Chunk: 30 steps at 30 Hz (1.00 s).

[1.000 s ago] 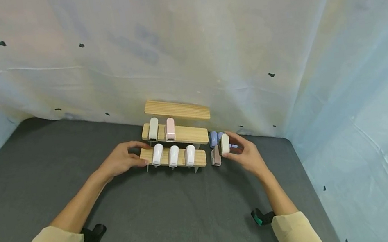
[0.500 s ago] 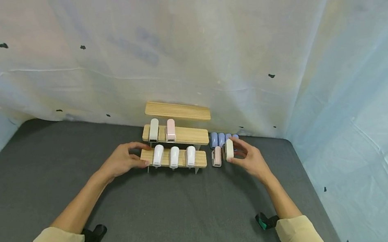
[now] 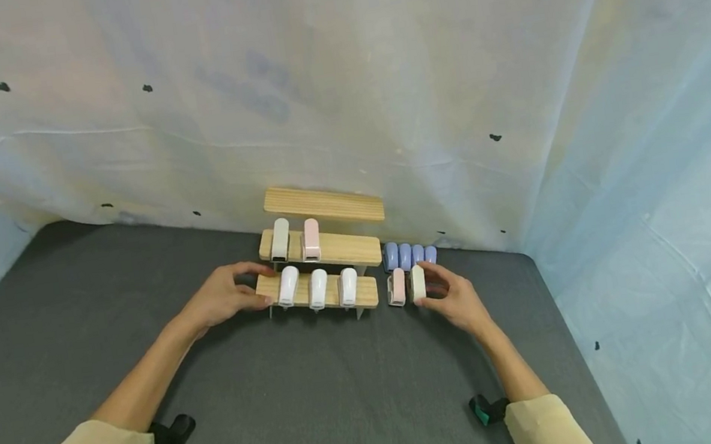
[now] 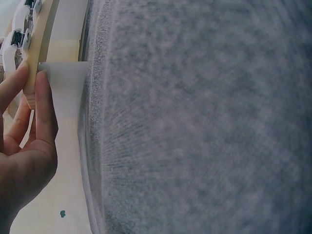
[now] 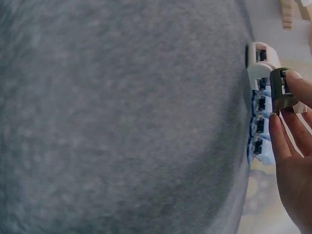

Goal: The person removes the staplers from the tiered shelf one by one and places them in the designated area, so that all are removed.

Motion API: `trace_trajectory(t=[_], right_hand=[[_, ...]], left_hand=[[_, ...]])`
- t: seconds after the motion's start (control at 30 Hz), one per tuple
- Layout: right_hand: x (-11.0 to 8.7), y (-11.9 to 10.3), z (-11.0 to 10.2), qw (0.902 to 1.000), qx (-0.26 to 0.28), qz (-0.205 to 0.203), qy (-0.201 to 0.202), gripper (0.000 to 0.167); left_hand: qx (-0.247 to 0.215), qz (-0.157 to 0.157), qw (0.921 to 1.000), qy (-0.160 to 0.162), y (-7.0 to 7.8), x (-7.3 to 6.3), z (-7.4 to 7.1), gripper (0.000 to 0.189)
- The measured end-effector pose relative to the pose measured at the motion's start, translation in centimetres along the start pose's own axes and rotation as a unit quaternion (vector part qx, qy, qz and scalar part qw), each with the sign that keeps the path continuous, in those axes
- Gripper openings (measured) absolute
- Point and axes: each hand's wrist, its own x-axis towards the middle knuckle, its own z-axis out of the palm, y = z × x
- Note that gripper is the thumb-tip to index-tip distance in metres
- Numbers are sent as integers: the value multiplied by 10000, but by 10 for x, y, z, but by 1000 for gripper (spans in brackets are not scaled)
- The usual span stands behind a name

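At the centre of the head view, a stepped wooden rack (image 3: 340,244) with three boards stands on the dark grey worktop (image 3: 325,393). The left hand (image 3: 227,295) grips the left end of the lowest board (image 3: 367,291); in the left wrist view, its fingers (image 4: 45,100) pinch the board from both faces. Three white stapler-like devices (image 3: 319,288) stand in a row on this board. The middle board (image 3: 361,248) carries a grey-white device (image 3: 279,239) at its left end, with a pink device (image 3: 311,239) beside it. The top board (image 3: 323,204) lies behind, nearest the pale cloth backdrop (image 3: 339,103).

Right of the rack, the right hand (image 3: 458,302) holds a cream device (image 3: 418,283); its fingers (image 5: 279,139) and thumb pinch the body from opposite sides. The cream device is positioned just right of a second pink device (image 3: 396,287) and in front of a row of four blue devices (image 3: 405,256). Contact between its base and the worktop cannot be determined.
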Motion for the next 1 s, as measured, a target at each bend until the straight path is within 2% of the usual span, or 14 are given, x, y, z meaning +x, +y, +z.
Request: trace_trajectory(t=[0.17,0.27,0.5,0.63,0.7,0.87,1.0], right_hand=[[-5,-18,1,9999,16,-10,-143,70],[-6,-20,2,9998,52,70,-154,70],[3,23,9,9999,73,86,1,73],[5,24,11,9998,32,186,3,73],[5,21,12,9999,40,158,22,73],[0,-4,11,10000,63,55,34,70],[-2,-18,10,9999,61,151,-42,70]], left_hand=[[20,-29,10000,-25,1,-1,0,61],[22,-51,10000,-29,1,-1,1,61],[-17,1,10000,-67,1,1,1,60],[-1,6,10000,-58,0,1,0,60],[20,13,10000,-43,-1,1,-1,60],[28,72,10000,-61,-1,0,-1,60],[52,55,10000,-54,0,0,-2,60]])
